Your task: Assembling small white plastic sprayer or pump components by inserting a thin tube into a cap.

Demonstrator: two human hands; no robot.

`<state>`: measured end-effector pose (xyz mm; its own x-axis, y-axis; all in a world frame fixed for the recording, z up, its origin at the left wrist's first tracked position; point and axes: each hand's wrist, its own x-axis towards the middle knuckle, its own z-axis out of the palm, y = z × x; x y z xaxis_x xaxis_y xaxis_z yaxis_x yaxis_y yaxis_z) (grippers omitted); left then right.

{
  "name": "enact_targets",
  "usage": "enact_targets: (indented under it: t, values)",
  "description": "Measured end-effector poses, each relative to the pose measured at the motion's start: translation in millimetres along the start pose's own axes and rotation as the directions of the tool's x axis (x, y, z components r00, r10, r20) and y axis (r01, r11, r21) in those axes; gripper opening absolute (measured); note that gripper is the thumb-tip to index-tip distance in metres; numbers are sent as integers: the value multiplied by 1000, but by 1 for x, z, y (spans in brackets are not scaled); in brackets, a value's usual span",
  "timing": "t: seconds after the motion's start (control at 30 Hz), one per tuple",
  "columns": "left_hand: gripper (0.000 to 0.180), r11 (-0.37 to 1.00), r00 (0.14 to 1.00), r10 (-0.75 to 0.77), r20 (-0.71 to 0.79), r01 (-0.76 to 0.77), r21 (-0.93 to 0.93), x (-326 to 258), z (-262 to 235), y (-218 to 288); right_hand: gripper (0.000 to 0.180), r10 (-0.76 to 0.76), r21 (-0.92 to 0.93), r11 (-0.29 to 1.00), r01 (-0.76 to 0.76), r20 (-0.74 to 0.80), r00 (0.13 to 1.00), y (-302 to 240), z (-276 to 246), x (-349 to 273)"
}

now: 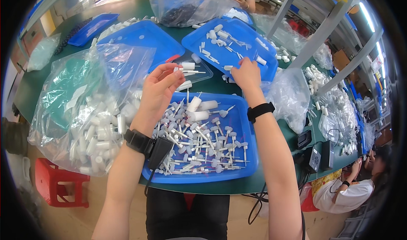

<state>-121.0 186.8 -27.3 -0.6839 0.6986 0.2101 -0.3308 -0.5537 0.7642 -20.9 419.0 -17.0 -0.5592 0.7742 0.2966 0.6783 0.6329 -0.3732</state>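
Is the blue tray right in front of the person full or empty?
Nearly full: the near blue tray is heaped with small white plastic stemmed parts over most of its floor.

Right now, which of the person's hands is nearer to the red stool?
Left. The left hand is raised above the plastic bag over the red stool; the right hand reaches far across.

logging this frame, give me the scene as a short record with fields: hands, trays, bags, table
left hand: raised over the near tray, fingers pinching a small white part
right hand: reaching to the far blue tray, fingertips on a white part
near tray: blue, full of white pump stems and caps
bag: clear plastic, full of white pieces, at the left
table: green
wrists: black bands on both
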Motion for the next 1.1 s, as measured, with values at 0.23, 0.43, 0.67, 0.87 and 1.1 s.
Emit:
enact_targets:
  t: [0.23, 0.43, 0.67, 0.87, 1.1]
  values:
    - [39, 997, 999, -14, -41, 11, -70, -3, 5, 5, 57, 147, -19, 989, -148, 277, 950, 24, -1, 7]
    - [38, 995, 996, -91, 18, 92, -36, -2, 5, 8, 57, 302, -11, 953, -302, 91, 949, 56, 2, 48]
    - [33, 994, 994, -107, -30, 107, 4, -2, -2, 3, 56, 35, 43, 998, -38, 68, 997, -18, 2, 42]
    - [37, 991, 994, -112, -11, 111, -77, 0, 0, 1, 34, -245, 2, 968, 251, 229, 942, -78, 29, 42]
    - [39, 992, 995, -90, -38, 87, -91, -1, -4, 3, 26, -421, 182, 907, 380, 356, 835, -65, 24, 46]
